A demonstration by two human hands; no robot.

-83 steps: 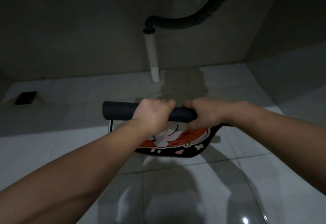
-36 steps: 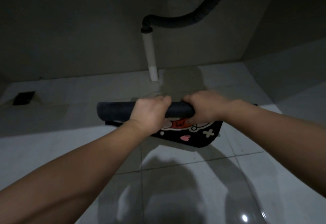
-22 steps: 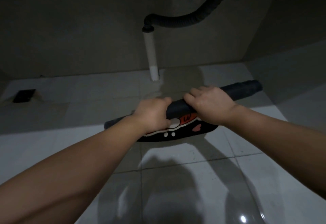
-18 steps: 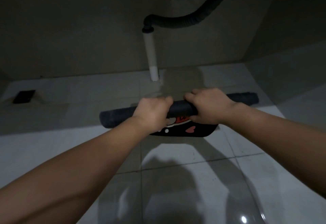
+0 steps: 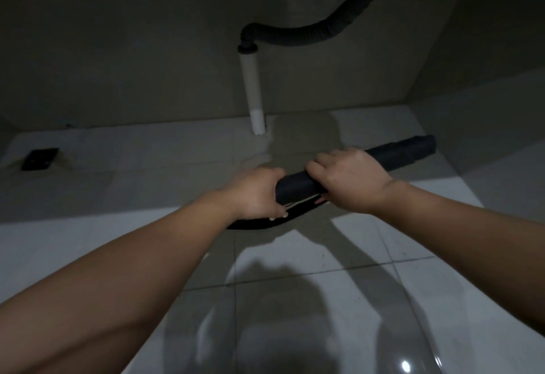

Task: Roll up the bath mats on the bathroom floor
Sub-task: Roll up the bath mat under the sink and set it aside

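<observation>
A dark bath mat (image 5: pixel 407 151), rolled into a long tube, lies slanted across the white tiled floor, its right end raised toward the back right. Only a thin dark flap of the mat (image 5: pixel 259 223) still shows below the roll. My left hand (image 5: pixel 256 193) wraps the roll near its left part, fingers curled under. Just to the right, my right hand (image 5: pixel 351 179) clamps over the top of the roll. The left end of the roll is hidden behind my left hand and arm.
A white drain pipe (image 5: pixel 253 93) rises from the floor behind the mat and joins a black corrugated hose (image 5: pixel 321 33) under the basin. A dark floor drain (image 5: pixel 39 159) sits at the far left. Walls close in at the back and right.
The printed part of the mat has nearly vanished into the roll. The roll has tilted, its right end swinging up and back, and both hands have shifted with it.
</observation>
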